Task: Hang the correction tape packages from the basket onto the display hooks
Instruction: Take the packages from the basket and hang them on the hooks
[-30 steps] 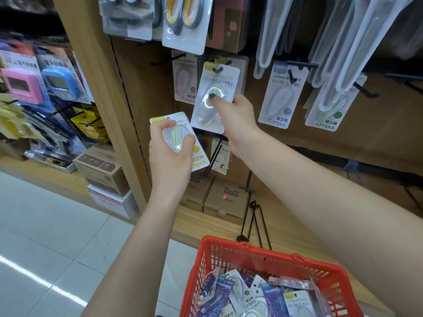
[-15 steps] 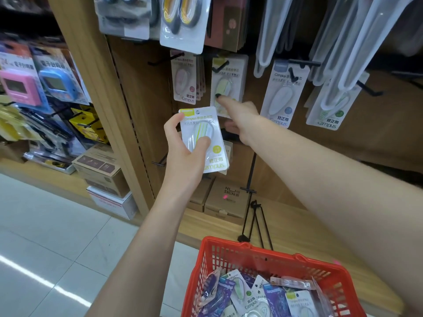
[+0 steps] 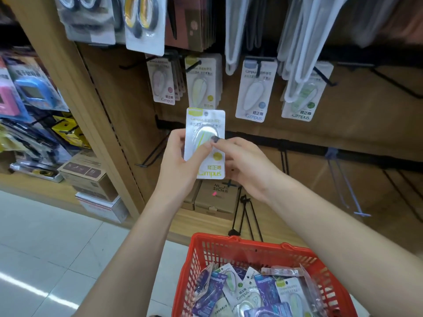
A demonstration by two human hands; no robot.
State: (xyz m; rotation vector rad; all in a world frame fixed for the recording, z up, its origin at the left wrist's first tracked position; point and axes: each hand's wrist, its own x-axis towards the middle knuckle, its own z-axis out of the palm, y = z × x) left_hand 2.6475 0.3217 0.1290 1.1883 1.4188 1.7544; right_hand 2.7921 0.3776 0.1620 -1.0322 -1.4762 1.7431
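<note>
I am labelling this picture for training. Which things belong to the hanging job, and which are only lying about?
Job:
- yellow-topped white correction tape package, held by left hand and right hand
- red plastic basket
- black display hook

Not job:
- yellow-handled scissors pack
- brown cardboard boxes

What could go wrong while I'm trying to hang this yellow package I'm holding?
Both the left hand and right hand pinch the yellow package mid-transfer, so it could slip. The yellow hook sits close beside the pink packages; it could land on the wrong one.
</note>
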